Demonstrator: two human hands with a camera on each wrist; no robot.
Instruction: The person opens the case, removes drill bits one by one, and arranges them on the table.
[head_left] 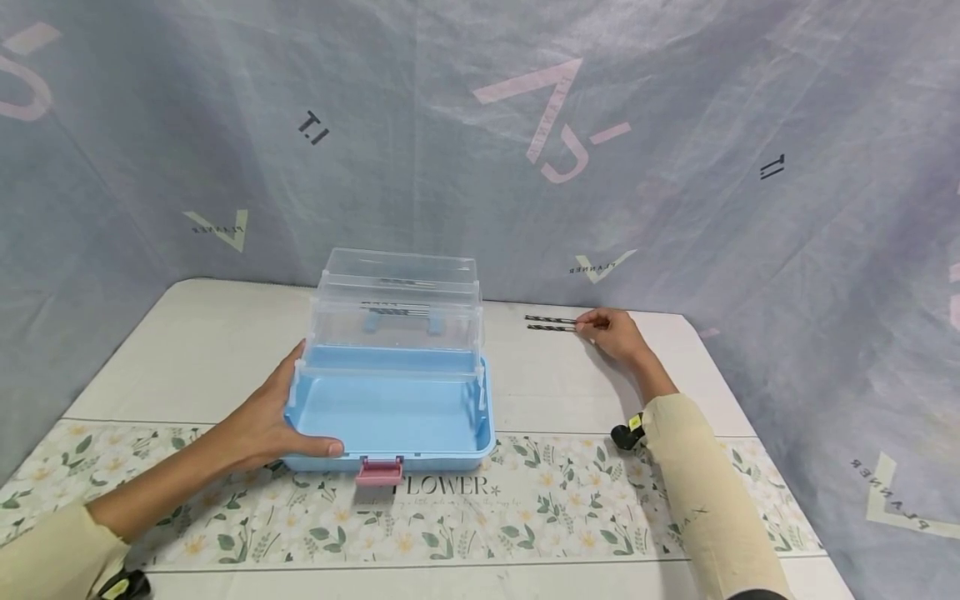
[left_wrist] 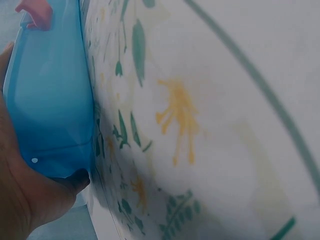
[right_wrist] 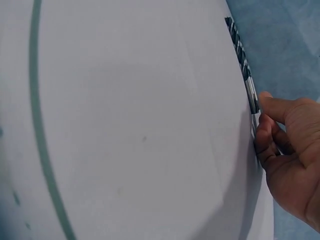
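My left hand point(head_left: 273, 425) grips the left end of a light blue plastic box point(head_left: 390, 417), thumb along the front and fingers round the side. Its clear lid and trays point(head_left: 401, 333) stand raised at the back. A pink latch point(head_left: 379, 472) hangs at the front; the blue floor shows bare. At the back right, my right hand point(head_left: 611, 332) pinches at the shank end of two dark twist drill bits point(head_left: 551, 327) lying side by side. In the right wrist view, one drill bit point(right_wrist: 240, 55) points away from the curled fingertips, which hide part of the shanks.
More drill bits point(head_left: 397, 310) show through the clear plastic of the box. Floral print crosses the white table cover point(head_left: 562, 500). A grey printed cloth point(head_left: 450, 150) hangs along the table's back edge and round both sides.
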